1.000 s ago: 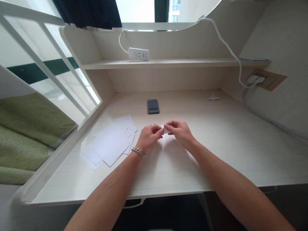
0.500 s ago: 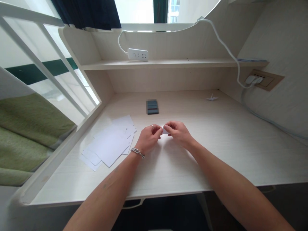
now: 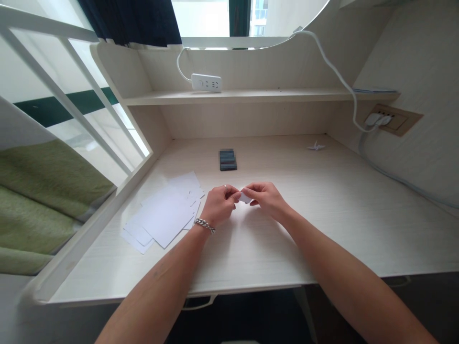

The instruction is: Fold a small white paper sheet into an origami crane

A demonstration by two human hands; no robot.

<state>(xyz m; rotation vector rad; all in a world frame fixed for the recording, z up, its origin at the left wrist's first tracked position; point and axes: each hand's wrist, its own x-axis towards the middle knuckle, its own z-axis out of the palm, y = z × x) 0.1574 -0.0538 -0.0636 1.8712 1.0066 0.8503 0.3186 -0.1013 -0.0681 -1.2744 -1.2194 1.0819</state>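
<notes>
Between my two hands is a small folded piece of white paper, partly covered by my fingers. My left hand pinches its left edge between thumb and forefinger; a ring and a chain bracelet show on this side. At the paper's upper right, the thumb and fingers of my right hand are closed on it. Both hands are just above the pale desk. Left of them lies a loose pile of white paper sheets.
A dark, blurred rectangular object lies beyond my hands. A folded paper crane sits at the back right. On the shelf stands a white power strip. A white cable runs to the wall socket.
The folded paper has turned, and more of it shows between my hands. My fingertips have shifted slightly, the left ones closer to the right thumb. The pile of sheets stays put.
</notes>
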